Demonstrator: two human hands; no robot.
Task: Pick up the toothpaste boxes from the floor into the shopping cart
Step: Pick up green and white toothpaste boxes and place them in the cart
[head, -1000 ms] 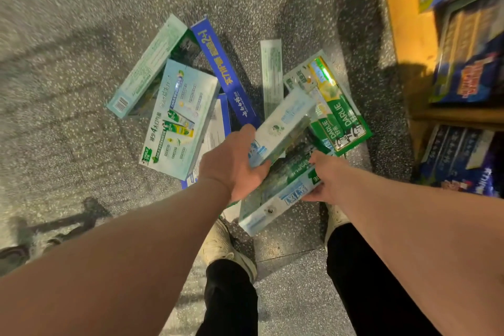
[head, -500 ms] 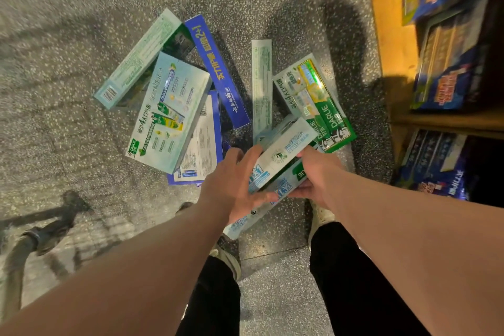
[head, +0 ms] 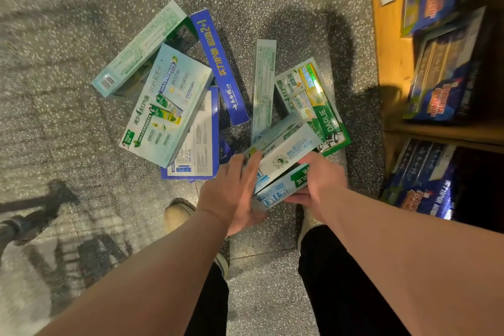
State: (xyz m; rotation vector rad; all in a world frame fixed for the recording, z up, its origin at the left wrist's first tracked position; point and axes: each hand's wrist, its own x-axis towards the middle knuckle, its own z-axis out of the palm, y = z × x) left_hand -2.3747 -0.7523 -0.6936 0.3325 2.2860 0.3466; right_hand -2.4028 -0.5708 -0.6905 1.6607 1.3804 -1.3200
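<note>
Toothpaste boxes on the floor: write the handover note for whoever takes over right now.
Left hand: clasps the near end of the white toothpaste box, fingers laid over its top.
Right hand: grips the pale blue toothpaste box stacked just beneath it.
Done: both boxes are held above the pile; the cart is out of view.
Left: at least six boxes on the speckled grey floor, among them the wide pale teal Darlie pack, the long dark blue box and the green Darlie pack.
Next: carry the two to the cart, return for the rest.
</note>
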